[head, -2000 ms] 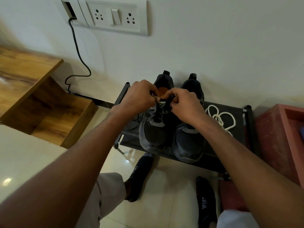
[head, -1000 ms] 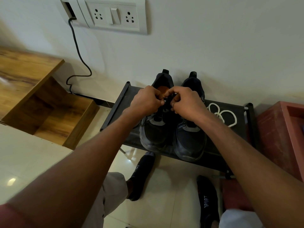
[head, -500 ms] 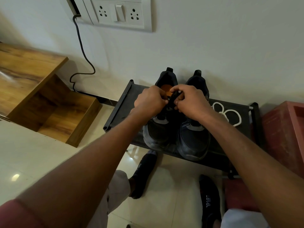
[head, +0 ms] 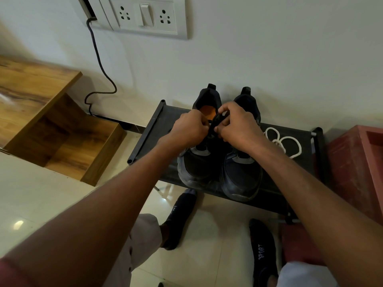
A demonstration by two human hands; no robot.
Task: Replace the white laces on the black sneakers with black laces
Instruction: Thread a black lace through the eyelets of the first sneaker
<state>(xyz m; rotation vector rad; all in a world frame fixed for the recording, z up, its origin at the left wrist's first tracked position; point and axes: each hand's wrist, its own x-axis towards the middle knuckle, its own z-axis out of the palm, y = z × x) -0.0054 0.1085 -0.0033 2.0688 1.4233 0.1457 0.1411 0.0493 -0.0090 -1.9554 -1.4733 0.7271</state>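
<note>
Two black sneakers stand side by side on a low black rack (head: 149, 129), toes toward me. The left sneaker (head: 196, 166) shows an orange insole; the right sneaker (head: 241, 177) stands beside it. My left hand (head: 189, 128) and my right hand (head: 238, 125) meet over the left sneaker's tongue, both pinching a black lace (head: 214, 123) between their fingertips. The eyelets are hidden under my hands. A white lace (head: 284, 141) lies coiled on the rack, right of the sneakers.
The wall with a socket plate (head: 145, 15) and a hanging black cable (head: 99, 65) is right behind the rack. A wooden shelf unit (head: 51, 125) stands at the left, a red box (head: 356, 168) at the right. My feet in dark socks (head: 178, 220) are on the tiled floor.
Both hands have stayed pinching the black lace over the left sneaker, shifting slightly toward its collar. My view has moved a little; the sneakers and the white lace have not moved.
</note>
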